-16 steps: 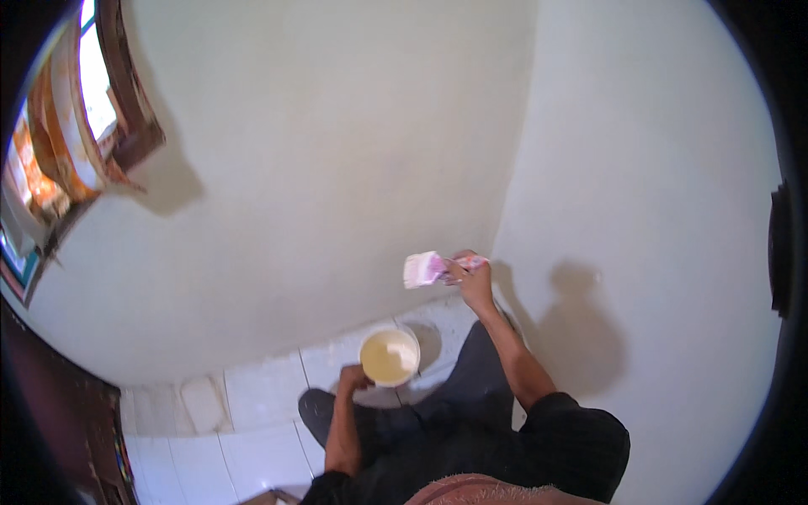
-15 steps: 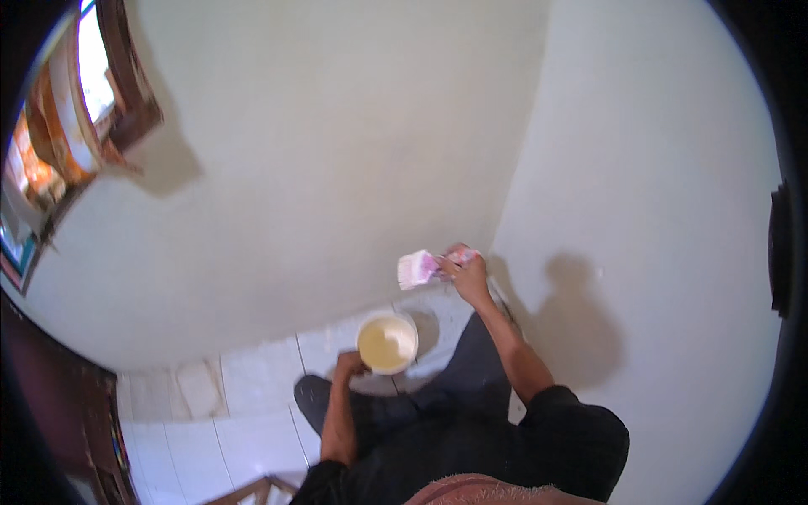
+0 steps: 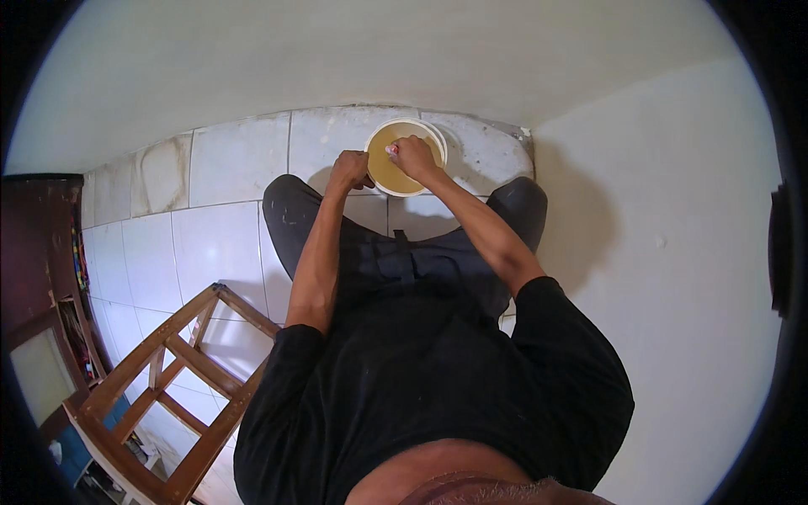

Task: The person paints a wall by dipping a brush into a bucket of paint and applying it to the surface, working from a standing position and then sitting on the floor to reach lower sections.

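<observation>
Bucket [image 3: 406, 157] of yellowish paint is steadied at its rim on the tiled floor [image 3: 227, 244] by the closed left hand [image 3: 349, 169]; the right hand [image 3: 412, 153], fisted round a mostly hidden pink-handled brush, should be dipped shallowly

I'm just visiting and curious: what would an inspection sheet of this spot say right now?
Surface: white tiled floor, some tiles near the wall stained.
Job's things: white bucket of yellowish liquid standing on the floor by the wall corner.
Clutter: wooden frame, perhaps a stool or ladder, at lower left.
Hands: left hand on the bucket's rim; right hand over the bucket, closed on something mostly hidden with a pinkish tip.
Cables: nothing seen.
Surroundings: pale plastered walls meeting in a corner; dark wooden furniture at far left.
</observation>
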Demonstrator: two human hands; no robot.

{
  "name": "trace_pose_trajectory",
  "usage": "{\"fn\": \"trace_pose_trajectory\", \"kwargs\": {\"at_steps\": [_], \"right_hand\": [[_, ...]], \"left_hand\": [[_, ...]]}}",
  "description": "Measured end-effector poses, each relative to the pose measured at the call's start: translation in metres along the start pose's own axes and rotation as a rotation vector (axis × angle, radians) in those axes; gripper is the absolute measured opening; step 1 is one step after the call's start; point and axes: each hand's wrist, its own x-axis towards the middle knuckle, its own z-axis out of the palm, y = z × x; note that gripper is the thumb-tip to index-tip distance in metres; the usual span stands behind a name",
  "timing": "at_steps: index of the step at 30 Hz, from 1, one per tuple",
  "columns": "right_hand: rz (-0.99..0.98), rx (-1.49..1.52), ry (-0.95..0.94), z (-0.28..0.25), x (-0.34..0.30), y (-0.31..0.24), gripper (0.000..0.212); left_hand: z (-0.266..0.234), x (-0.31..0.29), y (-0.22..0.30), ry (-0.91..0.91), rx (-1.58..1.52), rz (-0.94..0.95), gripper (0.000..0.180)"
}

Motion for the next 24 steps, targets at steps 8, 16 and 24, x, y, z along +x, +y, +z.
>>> {"fn": "trace_pose_trajectory", "kwargs": {"at_steps": [8, 16, 24], "right_hand": [[0.083, -0.011, 0.052, 0.030, 0.012, 0.009, 0.018], [-0.062, -0.171, 0.037, -0.033, -0.006, 0.001, 0.020], [-0.059, -0.032, -0.153, -0.056, -0.019, -0.002, 0.037]], "left_hand": [[0.003, 0.007, -0.008, 0.051, -0.024, 0.034, 0.036], [-0.003, 0.000, 0.008, 0.000, -0.252, -0.168, 0.042], [0.002, 0.021, -0.016, 0.025, 0.117, 0.099, 0.031]]}}
